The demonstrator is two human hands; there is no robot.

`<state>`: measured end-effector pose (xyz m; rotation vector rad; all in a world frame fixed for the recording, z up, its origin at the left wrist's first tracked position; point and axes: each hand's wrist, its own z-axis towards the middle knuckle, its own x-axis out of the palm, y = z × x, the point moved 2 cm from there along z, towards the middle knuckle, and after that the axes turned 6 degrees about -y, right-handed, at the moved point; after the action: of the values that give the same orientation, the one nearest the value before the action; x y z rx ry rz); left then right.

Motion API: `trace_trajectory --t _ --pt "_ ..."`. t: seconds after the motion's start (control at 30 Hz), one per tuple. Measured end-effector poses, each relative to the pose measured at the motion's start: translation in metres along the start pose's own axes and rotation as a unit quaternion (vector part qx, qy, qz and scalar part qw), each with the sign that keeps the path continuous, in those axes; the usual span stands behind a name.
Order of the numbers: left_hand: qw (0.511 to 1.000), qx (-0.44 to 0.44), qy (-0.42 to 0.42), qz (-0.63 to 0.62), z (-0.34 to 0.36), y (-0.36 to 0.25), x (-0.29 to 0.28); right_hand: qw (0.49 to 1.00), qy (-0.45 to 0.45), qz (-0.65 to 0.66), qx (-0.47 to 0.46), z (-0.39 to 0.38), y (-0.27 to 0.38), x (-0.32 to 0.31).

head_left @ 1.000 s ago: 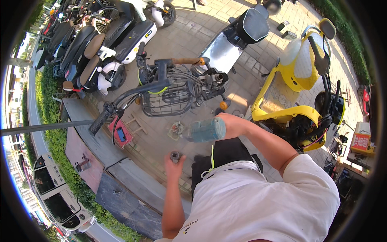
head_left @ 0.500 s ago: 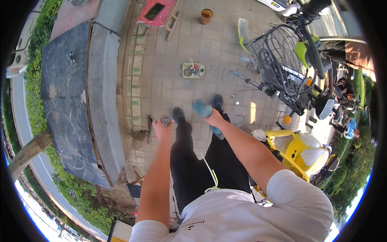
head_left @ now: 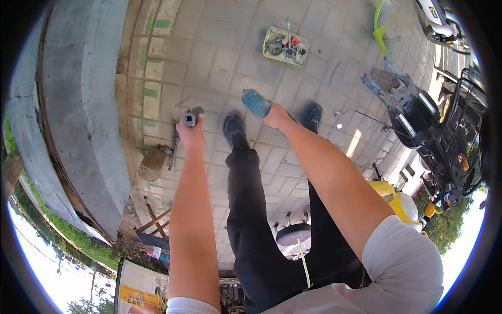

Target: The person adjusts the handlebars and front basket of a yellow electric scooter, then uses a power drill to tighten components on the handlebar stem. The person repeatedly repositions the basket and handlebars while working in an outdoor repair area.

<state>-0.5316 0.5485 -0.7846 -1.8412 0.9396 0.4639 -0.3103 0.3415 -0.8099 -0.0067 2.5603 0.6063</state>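
My left hand [head_left: 192, 136] is closed around a dark metal socket [head_left: 196, 112], its square hole turned up toward me. Slightly farther right, my right hand [head_left: 277, 116] grips a worn teal power tool [head_left: 255, 103], which looks like a cordless impact wrench. My fingers and forearm hide its handle and underside. Socket and power tool are apart, both held above the paving in front of my legs. Beyond them on the ground sits a pale yellow tray [head_left: 268, 51] with small metal parts and a long thin rod in it.
A stone block [head_left: 155, 163] and a long metal tool [head_left: 174, 144] lie left of my left forearm. At right stands a motorbike [head_left: 423, 115] with its fork bare of a wheel. A round stool seat [head_left: 293, 234] shows between my legs; a grey ledge [head_left: 78, 104] runs along the left.
My view has shifted, so the tray sits higher and looks bigger. The socket has tipped so its square hole shows more plainly. Both hands keep hold of what they held.
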Motion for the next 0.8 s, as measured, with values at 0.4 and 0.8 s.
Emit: trace_trajectory --t 0.4,0.8 --pt "0.937 -0.116 0.100 0.314 0.038 0.018 -0.002 0.997 -0.035 -0.047 -0.041 -0.044 -0.002 -0.031" --pt "0.954 -0.118 0.275 0.019 -0.171 -0.118 -0.100 0.991 -0.116 0.003 0.060 -0.319 0.016 -0.251"
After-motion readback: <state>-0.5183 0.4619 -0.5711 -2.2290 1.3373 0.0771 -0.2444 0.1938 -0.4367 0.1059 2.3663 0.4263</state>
